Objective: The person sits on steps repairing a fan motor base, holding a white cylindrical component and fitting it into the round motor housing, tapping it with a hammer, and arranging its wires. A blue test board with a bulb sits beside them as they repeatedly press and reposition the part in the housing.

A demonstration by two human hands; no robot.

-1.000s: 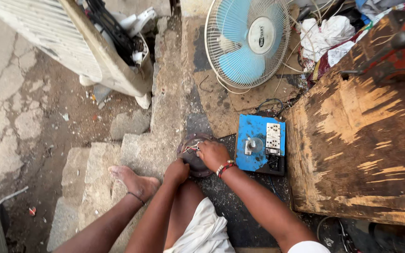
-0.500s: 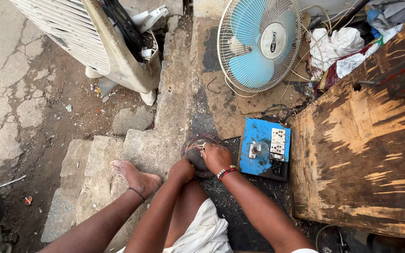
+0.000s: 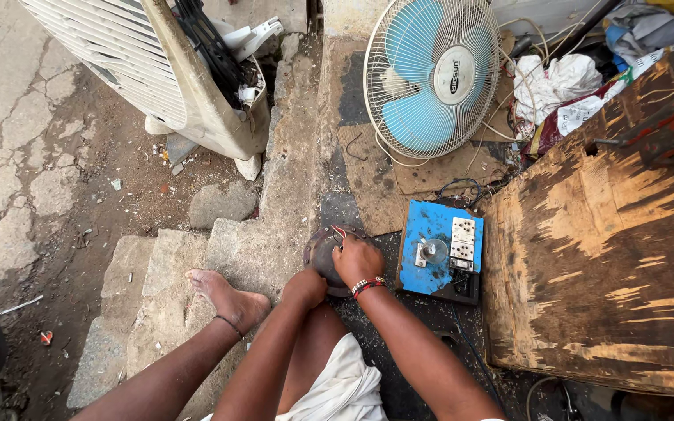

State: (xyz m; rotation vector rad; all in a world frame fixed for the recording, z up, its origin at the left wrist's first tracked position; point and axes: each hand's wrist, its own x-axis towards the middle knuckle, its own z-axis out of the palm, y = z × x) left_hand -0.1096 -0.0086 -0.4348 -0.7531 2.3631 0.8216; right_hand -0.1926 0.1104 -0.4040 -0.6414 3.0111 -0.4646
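Note:
A dark round metal motor part lies on the ground at the edge of a stone step. My right hand, with a beaded band at the wrist, is closed over its top right side, and a bit of red wire pokes out by the fingers. My left hand grips the part's near edge from below. Both hands hide most of the part. My bare foot rests on the step to the left.
A blue switchboard with sockets lies just right of the hands. Beyond it stands a worn wooden bench. A light blue table fan lies at the back, beside cloths and wires. A white cooler casing leans at the upper left.
Both hands stay on the round part with only small shifts. The view has drifted a little, so the fan and the switchboard sit further right.

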